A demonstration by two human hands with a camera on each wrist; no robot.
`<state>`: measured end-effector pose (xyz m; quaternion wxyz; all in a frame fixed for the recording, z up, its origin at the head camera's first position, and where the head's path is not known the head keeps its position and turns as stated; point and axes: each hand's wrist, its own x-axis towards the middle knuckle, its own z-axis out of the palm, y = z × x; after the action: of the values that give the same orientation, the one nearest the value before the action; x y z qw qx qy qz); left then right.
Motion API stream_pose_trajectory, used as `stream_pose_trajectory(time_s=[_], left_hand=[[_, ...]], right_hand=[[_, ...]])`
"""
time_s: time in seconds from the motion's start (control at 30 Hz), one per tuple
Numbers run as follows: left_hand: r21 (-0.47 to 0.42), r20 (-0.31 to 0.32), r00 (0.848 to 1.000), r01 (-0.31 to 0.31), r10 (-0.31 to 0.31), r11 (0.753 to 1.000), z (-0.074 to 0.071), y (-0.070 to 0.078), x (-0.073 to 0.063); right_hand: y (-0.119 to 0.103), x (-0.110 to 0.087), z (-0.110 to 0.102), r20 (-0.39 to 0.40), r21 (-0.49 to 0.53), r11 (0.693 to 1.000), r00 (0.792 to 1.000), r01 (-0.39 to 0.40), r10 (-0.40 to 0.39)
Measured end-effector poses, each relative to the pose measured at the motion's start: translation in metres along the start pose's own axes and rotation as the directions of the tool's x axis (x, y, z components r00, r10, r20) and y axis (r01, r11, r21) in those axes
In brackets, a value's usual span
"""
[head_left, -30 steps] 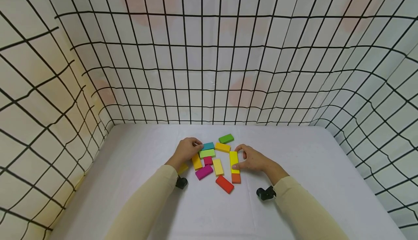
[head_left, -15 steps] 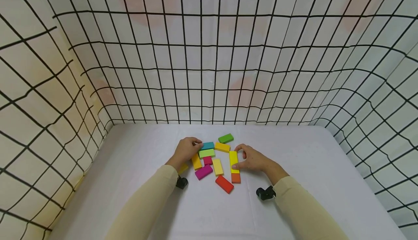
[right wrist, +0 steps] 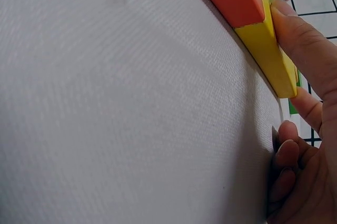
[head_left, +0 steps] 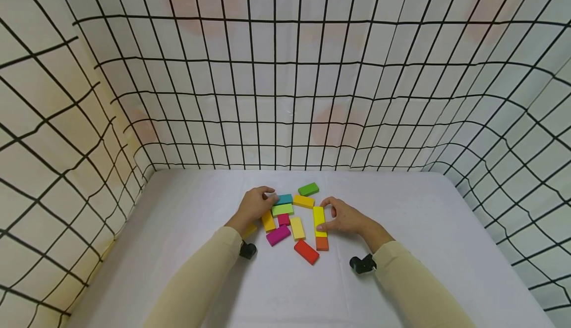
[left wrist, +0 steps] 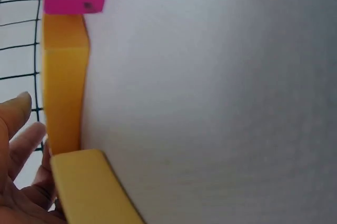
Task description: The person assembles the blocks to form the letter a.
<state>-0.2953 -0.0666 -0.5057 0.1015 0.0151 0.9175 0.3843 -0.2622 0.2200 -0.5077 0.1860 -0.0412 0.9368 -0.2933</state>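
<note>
In the head view my right hand (head_left: 348, 217) pinches a bright yellow block (head_left: 319, 219) lying on the table. In the right wrist view its thumb (right wrist: 303, 37) presses the block's top, with the index finger at the far end. An orange block (head_left: 322, 244) sits flush against the near end. My left hand (head_left: 254, 205) rests at the left end of a teal block (head_left: 284, 199), thumb tip right at it and index finger raised apart. A lime block (head_left: 283, 210) lies just in front of the teal one, and an amber block (head_left: 268, 221) lies below the left palm.
Magenta (head_left: 278, 235), crimson (head_left: 283, 219), pale yellow (head_left: 297, 229) and red (head_left: 307, 252) blocks lie between the hands. Farther back are a golden block (head_left: 304, 201) and a green block (head_left: 309, 189). Black-grid mesh (head_left: 285, 95) stands around the white table (head_left: 401, 199).
My left index finger has lifted slightly, widening the gap to the thumb. The right hand and the blocks have stayed in place.
</note>
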Motion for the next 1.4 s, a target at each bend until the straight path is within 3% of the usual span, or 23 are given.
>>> stream_pose_trajectory(time_s=[0.1,0.2,0.33,0.4,0.53,0.6,0.67,0.8,0.97,1.4], left_hand=[[0.03,-0.016,1.0,-0.027,0.027,0.999,0.002,0.003,-0.005],[0.126,-0.042,0.996,-0.075,0.081,0.989,0.007,0.008,-0.013],[0.262,-0.02,0.976,-0.206,0.219,0.943,0.016,0.019,-0.029],[0.307,0.041,0.951,-0.303,0.306,0.902,0.019,0.025,-0.037],[0.336,0.214,0.883,-0.469,0.418,0.817,0.024,0.038,-0.054],[0.346,0.298,0.852,-0.516,0.429,0.784,0.026,0.044,-0.062],[0.364,0.365,0.832,-0.541,0.418,0.758,0.026,0.048,-0.069],[0.418,0.437,0.807,-0.573,0.398,0.705,0.028,0.051,-0.08],[0.427,0.444,0.802,-0.581,0.4,0.692,0.03,0.046,-0.083],[0.405,0.413,0.839,-0.517,0.354,0.754,0.026,0.041,-0.087]], right_hand=[[0.001,0.001,0.001,0.0,-0.006,1.0,1.0,-0.004,0.004],[0.001,0.002,0.002,-0.002,-0.008,1.0,1.0,-0.012,0.012],[0.0,0.002,0.001,0.002,-0.003,1.0,1.0,-0.011,0.011],[-0.001,0.001,0.0,0.004,-0.006,1.0,1.0,-0.003,0.003],[0.0,0.001,-0.002,0.006,0.0,1.0,1.0,0.014,-0.014],[0.0,0.001,-0.002,0.007,0.005,1.0,1.0,0.018,-0.018],[0.0,0.0,-0.002,0.009,0.007,1.0,1.0,0.022,-0.022],[0.001,0.001,-0.001,0.007,0.007,1.0,1.0,0.023,-0.023],[0.001,0.001,-0.001,0.004,0.0,1.0,1.0,0.011,-0.011],[0.003,0.002,0.0,0.004,0.008,1.0,1.0,0.012,-0.012]])
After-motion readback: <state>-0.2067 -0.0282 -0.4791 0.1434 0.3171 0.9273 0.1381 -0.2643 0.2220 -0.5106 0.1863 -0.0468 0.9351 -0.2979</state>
